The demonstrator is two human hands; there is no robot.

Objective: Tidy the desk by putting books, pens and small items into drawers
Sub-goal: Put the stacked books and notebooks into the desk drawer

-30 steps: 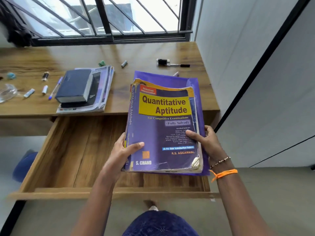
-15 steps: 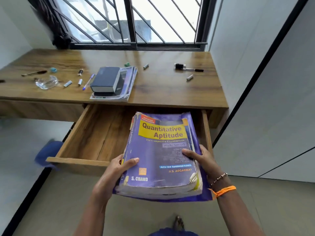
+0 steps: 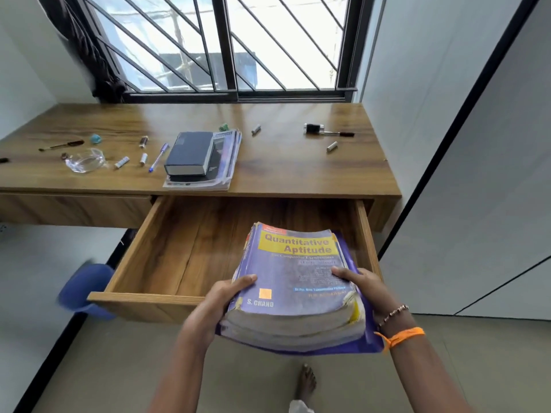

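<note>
I hold a thick purple "Quantitative Aptitude" book (image 3: 293,281) with a purple folder under it, over the front right of the open wooden drawer (image 3: 179,254). My left hand (image 3: 219,299) grips its left edge, thumb on the cover. At the right edge my right hand (image 3: 365,289) grips the book the same way. The stack tilts, its far end low over the drawer. On the desk (image 3: 283,171) lie a dark blue book (image 3: 190,153) on magazines (image 3: 229,156), a purple pen (image 3: 159,156) and a black marker (image 3: 328,131).
Small items are scattered on the desk's left: a clear dish (image 3: 86,159), a brush (image 3: 61,145), small tubes (image 3: 143,158). Two grey caps (image 3: 331,146) lie at the right. A white wall stands right of the drawer. A blue object (image 3: 82,290) sits on the floor at left.
The book stack came off the desk, down and toward me, and now dips into the open drawer's right side. My view has pulled back from the desk.
</note>
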